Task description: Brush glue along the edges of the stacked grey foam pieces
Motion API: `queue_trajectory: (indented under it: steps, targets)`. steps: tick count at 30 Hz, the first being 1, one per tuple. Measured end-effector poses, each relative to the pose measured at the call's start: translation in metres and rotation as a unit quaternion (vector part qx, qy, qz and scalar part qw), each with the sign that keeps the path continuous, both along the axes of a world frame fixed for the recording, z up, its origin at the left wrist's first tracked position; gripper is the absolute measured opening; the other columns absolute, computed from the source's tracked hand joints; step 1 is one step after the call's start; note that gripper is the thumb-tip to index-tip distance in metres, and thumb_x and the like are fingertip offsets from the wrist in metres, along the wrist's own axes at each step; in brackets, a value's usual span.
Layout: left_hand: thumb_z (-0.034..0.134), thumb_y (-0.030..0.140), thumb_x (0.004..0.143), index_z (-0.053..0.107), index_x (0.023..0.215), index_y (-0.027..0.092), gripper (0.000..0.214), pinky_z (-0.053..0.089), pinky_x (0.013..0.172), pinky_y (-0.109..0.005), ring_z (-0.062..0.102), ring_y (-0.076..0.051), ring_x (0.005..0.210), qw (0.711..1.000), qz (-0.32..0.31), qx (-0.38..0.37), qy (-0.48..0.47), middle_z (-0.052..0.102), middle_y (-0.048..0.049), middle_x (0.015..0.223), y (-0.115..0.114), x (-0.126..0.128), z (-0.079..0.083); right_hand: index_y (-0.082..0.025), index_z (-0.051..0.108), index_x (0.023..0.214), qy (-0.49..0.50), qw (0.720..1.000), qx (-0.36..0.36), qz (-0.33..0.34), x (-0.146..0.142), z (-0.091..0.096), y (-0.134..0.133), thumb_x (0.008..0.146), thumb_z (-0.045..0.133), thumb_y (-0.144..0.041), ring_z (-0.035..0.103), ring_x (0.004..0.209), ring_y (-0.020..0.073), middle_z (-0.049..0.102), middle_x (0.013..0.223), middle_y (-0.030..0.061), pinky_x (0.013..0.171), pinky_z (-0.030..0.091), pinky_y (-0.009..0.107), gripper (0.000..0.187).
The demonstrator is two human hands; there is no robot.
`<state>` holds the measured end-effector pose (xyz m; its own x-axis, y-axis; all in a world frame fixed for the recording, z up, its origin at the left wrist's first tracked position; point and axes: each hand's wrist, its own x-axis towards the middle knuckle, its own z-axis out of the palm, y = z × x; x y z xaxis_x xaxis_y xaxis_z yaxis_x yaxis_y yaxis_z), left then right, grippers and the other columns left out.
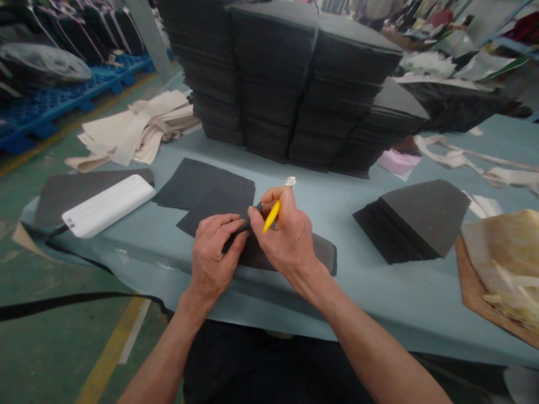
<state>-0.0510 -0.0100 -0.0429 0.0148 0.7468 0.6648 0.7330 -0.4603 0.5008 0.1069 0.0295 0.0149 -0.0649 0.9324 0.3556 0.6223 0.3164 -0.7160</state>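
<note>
My left hand (215, 252) is closed, thumb and fingers pinching the edge of a dark grey fabric piece (252, 255) on the table. Held in my right hand (288, 233) is a yellow pen-like stick (272, 217), its pointed yellow end slanting down toward me. A white wrapped bit (290, 181) shows above the knuckles, roughly in line with the stick. The right fingertips also meet the dark piece beside the left hand; the exact contact is hidden. Just beyond the hands lie flat dark grey sheets (206, 182), partly overlapping.
Tall stacks of dark sheets (273, 78) stand at the back of the blue-green table (337, 207). A smaller dark stack (421, 219) sits at right, near a brown board (467, 275). At left are a white power bank-like device (109, 205) with a cable and cream fabric strips (135, 126).
</note>
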Motion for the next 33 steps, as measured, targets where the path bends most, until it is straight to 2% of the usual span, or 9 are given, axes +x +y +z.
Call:
queue_trajectory:
  steps: [3, 6, 10, 12, 16, 27, 33]
  targets:
    - [0.066, 0.026, 0.105, 0.073, 0.119, 0.022, 0.016, 0.056, 0.107, -0.043, 0.071, -0.024, 0.115, 1.0, -0.007, -0.007, 0.004, 0.079, -0.0079, 0.119, -0.003, 0.002, -0.003, -0.028, 0.054, 0.104, 0.0, 1.0, 0.009, 0.003, 0.002, -0.004, -0.001, 0.096, 0.055, -0.036, 0.066, 0.06, 0.0184, 0.065, 0.071, -0.0045, 0.06, 0.038, 0.028, 0.012]
    - [0.069, 0.036, 0.104, 0.07, 0.128, 0.02, 0.029, 0.055, 0.11, -0.045, 0.07, -0.027, 0.12, 1.0, 0.008, -0.003, 0.003, 0.078, -0.0101, 0.124, -0.006, -0.004, -0.005, -0.027, 0.054, 0.101, 0.0, 1.0, 0.019, 0.009, 0.01, -0.004, -0.002, 0.094, 0.052, -0.033, 0.062, 0.058, 0.0175, 0.062, 0.069, -0.0046, 0.06, 0.038, 0.029, 0.01]
    - [0.063, 0.037, 0.106, 0.07, 0.132, 0.018, 0.033, 0.055, 0.11, -0.046, 0.07, -0.028, 0.122, 0.991, 0.125, -0.032, -0.024, 0.078, -0.0125, 0.127, -0.01, -0.025, -0.007, -0.027, 0.054, 0.1, -0.012, 1.0, 0.017, 0.014, 0.027, -0.003, -0.007, 0.091, 0.054, -0.033, 0.055, 0.056, 0.0158, 0.058, 0.068, -0.0056, 0.059, 0.038, 0.029, 0.011]
    - [0.061, 0.035, 0.106, 0.071, 0.131, 0.018, 0.032, 0.055, 0.11, -0.046, 0.07, -0.029, 0.122, 0.986, 0.155, -0.058, -0.019, 0.078, -0.0122, 0.126, -0.011, -0.037, -0.008, -0.027, 0.054, 0.1, -0.013, 1.0, 0.012, 0.01, 0.038, -0.003, -0.01, 0.091, 0.056, -0.033, 0.051, 0.054, 0.015, 0.056, 0.067, -0.0065, 0.059, 0.038, 0.029, 0.011]
    - [0.057, 0.032, 0.106, 0.072, 0.13, 0.021, 0.03, 0.052, 0.113, -0.049, 0.069, -0.029, 0.124, 0.986, 0.137, -0.097, 0.014, 0.079, -0.0099, 0.127, -0.013, -0.048, -0.011, -0.027, 0.051, 0.098, -0.009, 1.0, 0.005, -0.002, 0.058, -0.005, -0.017, 0.09, 0.059, -0.031, 0.05, 0.057, 0.0139, 0.053, 0.069, -0.0072, 0.061, 0.04, 0.03, 0.012]
    - [0.052, 0.035, 0.105, 0.072, 0.129, 0.024, 0.033, 0.049, 0.118, -0.055, 0.066, -0.032, 0.131, 0.985, 0.102, -0.129, 0.06, 0.078, -0.0106, 0.124, -0.023, -0.041, -0.014, -0.028, 0.051, 0.098, -0.036, 0.999, 0.018, -0.026, 0.099, -0.007, -0.037, 0.09, 0.066, -0.026, 0.051, 0.059, 0.0135, 0.053, 0.073, -0.0056, 0.058, 0.044, 0.03, 0.017]
    - [0.049, 0.036, 0.105, 0.073, 0.125, 0.034, 0.031, 0.048, 0.119, -0.054, 0.066, -0.029, 0.134, 0.984, 0.092, -0.142, 0.058, 0.079, -0.002, 0.12, -0.029, -0.039, -0.013, -0.029, 0.053, 0.098, -0.076, 0.996, 0.018, -0.048, 0.115, -0.012, -0.042, 0.09, 0.07, -0.031, 0.058, 0.064, 0.0181, 0.059, 0.079, -0.0012, 0.06, 0.05, 0.034, 0.019]
